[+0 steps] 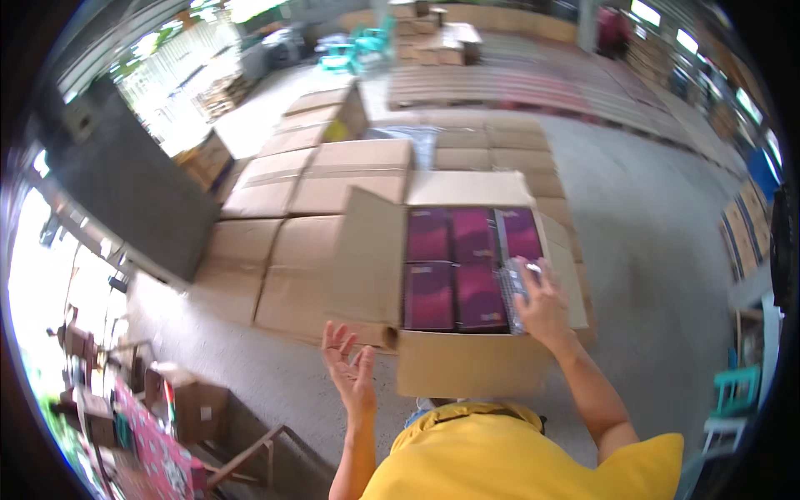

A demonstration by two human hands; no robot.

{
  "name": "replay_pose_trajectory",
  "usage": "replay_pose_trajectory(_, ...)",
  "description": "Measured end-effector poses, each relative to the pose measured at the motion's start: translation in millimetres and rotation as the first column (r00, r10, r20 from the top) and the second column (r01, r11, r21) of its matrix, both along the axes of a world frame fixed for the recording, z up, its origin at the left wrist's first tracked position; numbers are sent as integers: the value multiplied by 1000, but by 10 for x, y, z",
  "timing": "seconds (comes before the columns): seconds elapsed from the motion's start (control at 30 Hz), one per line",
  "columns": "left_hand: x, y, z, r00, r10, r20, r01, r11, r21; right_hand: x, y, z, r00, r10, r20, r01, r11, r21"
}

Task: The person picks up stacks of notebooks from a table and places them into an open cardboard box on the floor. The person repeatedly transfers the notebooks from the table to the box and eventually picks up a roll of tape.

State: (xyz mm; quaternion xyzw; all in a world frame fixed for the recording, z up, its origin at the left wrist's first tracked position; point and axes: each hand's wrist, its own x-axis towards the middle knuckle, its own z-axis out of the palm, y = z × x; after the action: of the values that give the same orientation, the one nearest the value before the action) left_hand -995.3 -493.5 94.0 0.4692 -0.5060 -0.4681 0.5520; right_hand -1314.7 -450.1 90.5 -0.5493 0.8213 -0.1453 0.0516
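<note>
An open cardboard carton [473, 365] stands in front of me, its flaps spread outward. Packed inside in rows are several dark purple boxes [429, 296] with wavy patterns. At the carton's front right corner, my right hand [542, 308] reaches in, with fingers and thumb on a piece of clear, shiny plastic wrap [510, 287]. Whatever lies under that hand is hidden. My left hand [352, 371] is raised in the air beside the carton's front left corner, palm up and fingers apart, holding nothing.
Closed cartons [283, 258] are stacked to the left and behind. Wooden pallets [533, 71] lie farther back. A dark upright panel [137, 179] stands at left. Near the lower left are a small carton [200, 408] and a pink patterned cloth [154, 442]. Green stools [736, 390] stand at right.
</note>
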Motion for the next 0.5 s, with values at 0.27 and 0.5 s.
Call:
replay_pose_trajectory(0.27, 586, 342, 24, 972, 198, 124, -178, 972, -152, -640, 205, -1126, 880, 28, -475, -23, 1000, 15)
replay_pose_trajectory(0.5, 1037, 639, -358, 917, 338, 211, -315, 939, -135, -398, -106, -1002, 492, 291, -821, -285, 944, 163)
